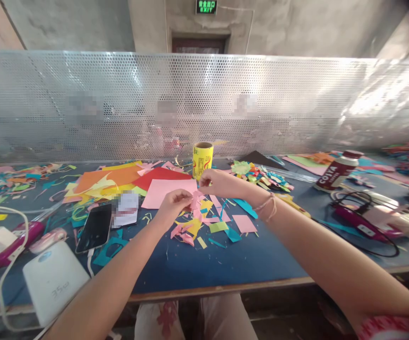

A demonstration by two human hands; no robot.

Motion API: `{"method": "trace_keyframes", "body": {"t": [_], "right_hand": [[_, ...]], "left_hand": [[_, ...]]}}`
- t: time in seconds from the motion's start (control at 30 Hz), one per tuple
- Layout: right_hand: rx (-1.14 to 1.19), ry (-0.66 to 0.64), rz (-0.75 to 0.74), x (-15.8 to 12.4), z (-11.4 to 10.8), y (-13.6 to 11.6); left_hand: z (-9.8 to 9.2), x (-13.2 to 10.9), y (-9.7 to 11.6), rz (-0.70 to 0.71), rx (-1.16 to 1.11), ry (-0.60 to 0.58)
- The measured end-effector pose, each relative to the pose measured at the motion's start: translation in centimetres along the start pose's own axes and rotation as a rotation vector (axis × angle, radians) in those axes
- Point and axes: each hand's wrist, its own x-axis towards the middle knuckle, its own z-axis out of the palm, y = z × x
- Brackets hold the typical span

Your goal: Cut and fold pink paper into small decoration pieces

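Between my two hands hangs a small cut piece of pink paper. My left hand pinches its left side, and the fingers of my right hand are closed on its upper right edge. Behind my left hand lies a pink sheet, with a red sheet beyond it. Under and around the hands are scraps of yellow, pink and blue paper, among them a pink rectangle. A yellow roll stands upright just behind my right hand.
On the left are a phone, a white power bank and cables. A brown Costa bottle leans at the right, near a purple power strip. A perforated metal screen runs along the back of the blue table.
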Motion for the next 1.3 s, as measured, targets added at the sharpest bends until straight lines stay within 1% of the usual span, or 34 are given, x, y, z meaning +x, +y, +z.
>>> {"method": "trace_keyframes", "body": {"t": [0.17,0.3,0.47,0.8,1.13,1.3], "right_hand": [[-0.023,-0.003,0.014,-0.1,-0.1,0.0],[-0.038,-0.014,0.039,-0.3,-0.3,-0.3],[-0.076,-0.02,-0.001,-0.4,-0.5,-0.9],[-0.121,-0.084,-0.039,-0.7,-1.1,-2.2],[-0.147,-0.074,-0.097,-0.2,-0.3,-2.4],[-0.136,-0.077,-0.122,-0.3,-0.2,-2.6]], "left_hand": [[0.0,0.0,-0.1,0.022,0.04,-0.013],[0.0,0.1,-0.2,0.019,0.004,-0.004],[0.0,0.2,-0.3,-0.019,-0.072,0.001],[0.0,0.2,-0.5,-0.045,-0.086,0.023],[-0.4,0.5,-0.8,-0.018,-0.043,0.01],[-0.2,0.4,-0.5,-0.017,-0.026,0.017]]}}
